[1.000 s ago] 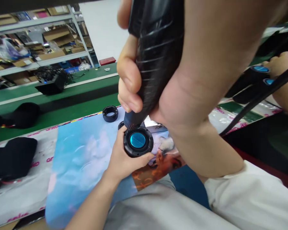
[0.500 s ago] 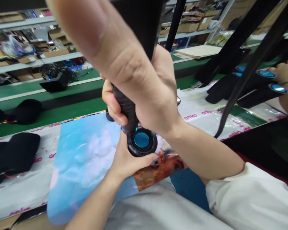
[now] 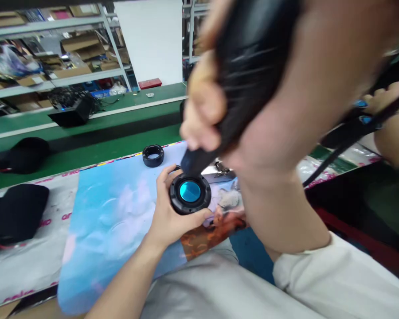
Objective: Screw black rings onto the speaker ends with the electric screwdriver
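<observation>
My left hand (image 3: 168, 217) is wrapped round a black cylindrical speaker (image 3: 190, 207), which stands on end with its shiny blue disc facing up. Its lower part is hidden by my fingers and thumb. Large and blurred in front of the camera, my right hand (image 3: 209, 99) grips a black electric screwdriver (image 3: 249, 75). The tool slants down, its tip end over the far rim of the speaker; the bit itself cannot be made out. Behind the speaker, a loose black ring (image 3: 153, 163) lies on the printed blue mat (image 3: 116, 212).
Black fabric-covered pieces (image 3: 18, 208) with red wires lie at the left. A small metal fixture (image 3: 221, 170) is beyond the mat's right part. At the right, another person's hand (image 3: 389, 99) is near more blue-ended cylinders. A green conveyor (image 3: 133, 144) and shelves (image 3: 53, 79) stand behind.
My right hand and the screwdriver have shifted right and tilted, uncovering the loose ring and the metal fixture. My left hand keeps its grip on the speaker.
</observation>
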